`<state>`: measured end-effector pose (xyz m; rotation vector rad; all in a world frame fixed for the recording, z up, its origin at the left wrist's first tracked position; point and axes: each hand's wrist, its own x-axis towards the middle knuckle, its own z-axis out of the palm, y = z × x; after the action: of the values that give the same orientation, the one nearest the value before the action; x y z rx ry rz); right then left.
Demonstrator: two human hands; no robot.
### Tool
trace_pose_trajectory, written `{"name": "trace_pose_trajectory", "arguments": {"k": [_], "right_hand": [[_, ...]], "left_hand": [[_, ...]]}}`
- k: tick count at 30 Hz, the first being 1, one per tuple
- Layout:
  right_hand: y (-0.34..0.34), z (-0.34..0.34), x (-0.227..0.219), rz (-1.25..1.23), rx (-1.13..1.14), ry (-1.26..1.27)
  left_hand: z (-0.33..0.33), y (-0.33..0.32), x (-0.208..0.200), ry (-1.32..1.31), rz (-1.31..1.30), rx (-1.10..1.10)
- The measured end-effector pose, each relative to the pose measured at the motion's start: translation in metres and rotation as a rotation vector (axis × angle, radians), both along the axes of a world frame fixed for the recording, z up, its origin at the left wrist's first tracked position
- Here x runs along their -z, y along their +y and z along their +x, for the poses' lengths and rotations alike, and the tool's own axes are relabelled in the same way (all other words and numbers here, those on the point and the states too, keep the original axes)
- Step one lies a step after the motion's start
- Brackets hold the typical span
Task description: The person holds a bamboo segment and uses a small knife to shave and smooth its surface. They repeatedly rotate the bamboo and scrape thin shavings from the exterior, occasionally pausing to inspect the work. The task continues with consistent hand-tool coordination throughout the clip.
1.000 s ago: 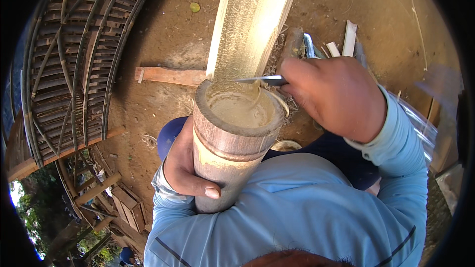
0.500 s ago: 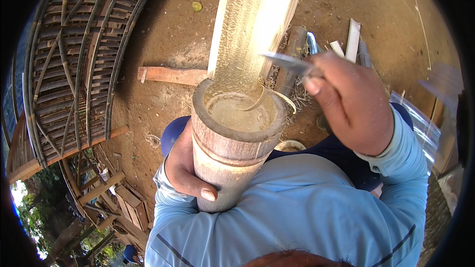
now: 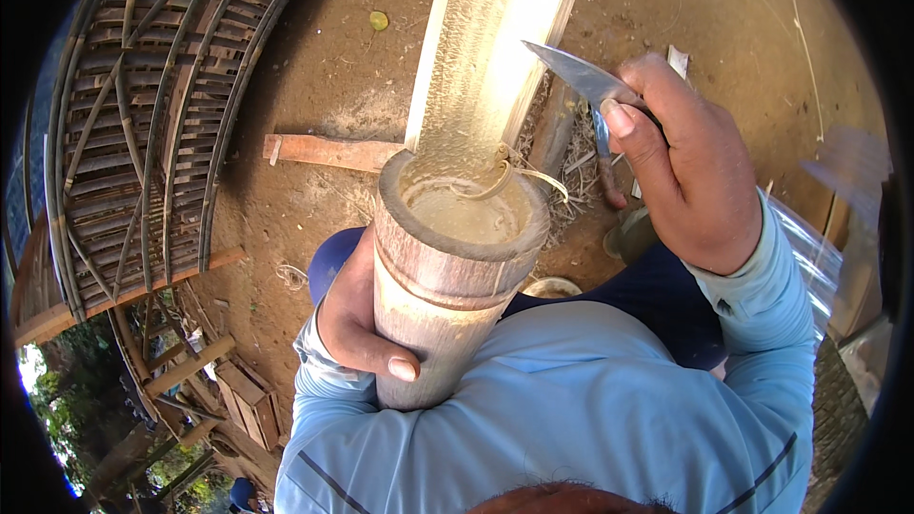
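A thick bamboo tube (image 3: pixel 447 290) leans against my blue shirt, its wide round end tipped up and away from me. Past the rim, the far part is cut to a pale open half-trough (image 3: pixel 466 67). A thin curled shaving (image 3: pixel 514 178) hangs at the cut edge, over the hollow end. My left hand (image 3: pixel 367 319) wraps round the tube's left side, thumb in front. To the right of the trough my right hand (image 3: pixel 690 167) grips a knife (image 3: pixel 583 71), its pointed blade aimed up and left, apart from the bamboo. The knife's handle is hidden in my fist.
A reddish wood strip (image 3: pixel 333 151) lies on the dirt floor left of the trough. Shavings (image 3: pixel 581 162) and a blue-bladed tool (image 3: pixel 602 133) lie beyond the tube, on the right. A slatted bamboo structure (image 3: pixel 152 124) stands at far left, with a wooden box (image 3: pixel 249 398) below it.
The knife has drawn back a little, up and to the right, and its blade now points more upward. My left hand and the bamboo have barely shifted.
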<state>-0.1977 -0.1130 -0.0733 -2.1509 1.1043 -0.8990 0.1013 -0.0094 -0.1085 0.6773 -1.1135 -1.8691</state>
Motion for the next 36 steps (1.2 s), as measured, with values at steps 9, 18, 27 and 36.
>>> {"name": "trace_pose_trajectory", "arguments": {"k": [9, 18, 27, 36], "right_hand": [[0.001, 0.001, 0.002, 0.007, -0.011, -0.035], [0.002, -0.001, 0.004, 0.256, -0.059, -0.207], [0.0, -0.003, 0.006, 0.298, -0.07, -0.208], [0.002, -0.001, 0.002, 0.393, -0.152, -0.414]], "left_hand": [[-0.005, 0.003, -0.018, -0.076, 0.132, -0.074], [-0.009, 0.0, -0.018, -0.065, 0.158, -0.087], [-0.003, 0.0, -0.014, -0.071, 0.053, -0.037], [-0.005, 0.003, -0.018, -0.104, 0.16, -0.08]]}}
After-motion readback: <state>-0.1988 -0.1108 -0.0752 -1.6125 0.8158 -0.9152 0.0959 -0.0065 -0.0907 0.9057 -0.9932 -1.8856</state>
